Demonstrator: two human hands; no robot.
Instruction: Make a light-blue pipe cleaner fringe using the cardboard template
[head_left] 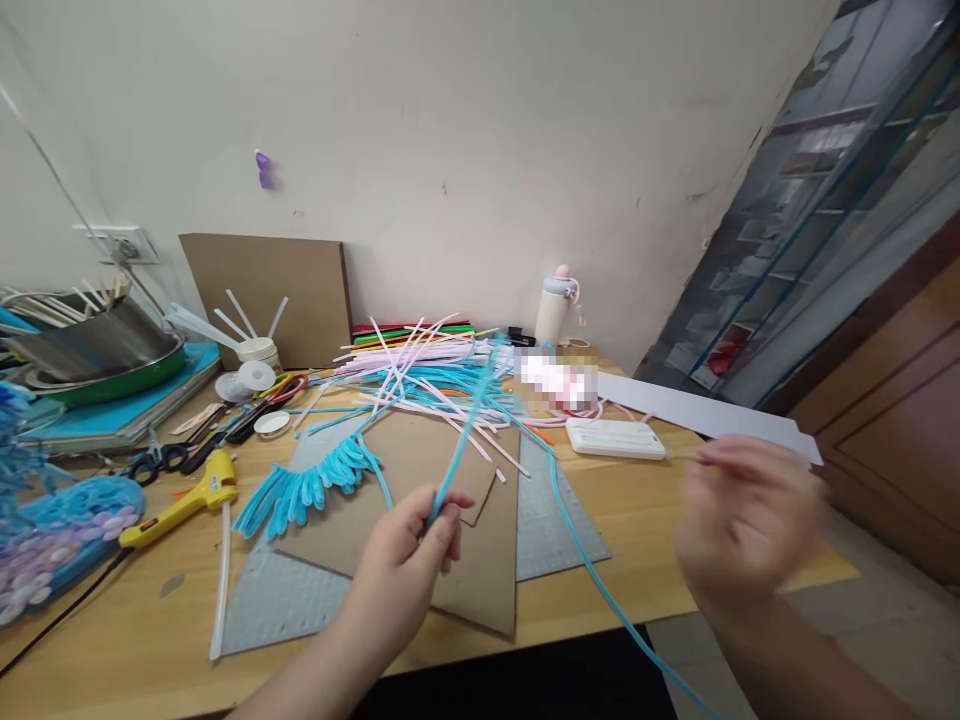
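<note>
My left hand (412, 545) pinches a light-blue pipe cleaner (468, 432) between thumb and fingers, its upper end tilting away to the right and blurred. Off to the right, my right hand (748, 515) hangs in the air with curled fingers; motion smears it, so whether anything is in it does not show. A fringe of looped blue pipe cleaners (319, 487) lies left of my left hand, on brown cardboard (337, 545) over a grey cutting mat (551, 520). Another long blue strand (600, 590) runs over the mat and past the table's front edge.
A pile of pink and blue pipe cleaners (427, 375) lies at the back. At left are a yellow glue gun (184, 500), scissors (157, 458) and a metal pot (97, 340). A bottle (553, 310) and white box (615, 438) stand at right.
</note>
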